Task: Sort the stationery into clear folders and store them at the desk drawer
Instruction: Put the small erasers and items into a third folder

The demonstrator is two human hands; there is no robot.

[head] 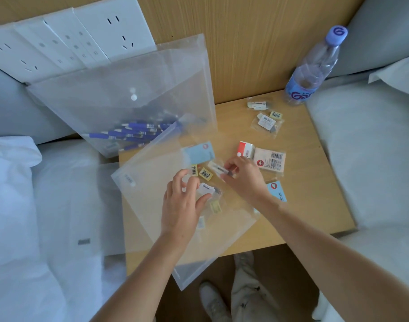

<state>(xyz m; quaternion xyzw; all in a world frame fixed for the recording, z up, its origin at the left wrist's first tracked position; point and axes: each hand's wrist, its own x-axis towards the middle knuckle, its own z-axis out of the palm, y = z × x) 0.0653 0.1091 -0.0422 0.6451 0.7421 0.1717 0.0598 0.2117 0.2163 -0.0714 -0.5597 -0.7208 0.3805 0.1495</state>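
right hand [239, 175] pinches a small clear packet [218, 168] by its right end, fingers curled round it, packet's long axis running left-right over the middle of the small table [315, 182]. left hand [187, 201] pinches the top sheet of the near clear folder [157, 194], thumb and fingers curled on it; looks like it holds the mouth open but cannot tell for sure. folder mouth lies just left of the packet, so the packet's free left end points at it and the right hand is the nearer one for the slide-in. barcode-tag packets [204, 174] already sit inside. pens [133, 134] are in the second folder [119, 96] at the back left edge. loose packets [267, 123] wait near the back right corner by a water bottle [315, 68], eraser pack [269, 161] just right of the hand
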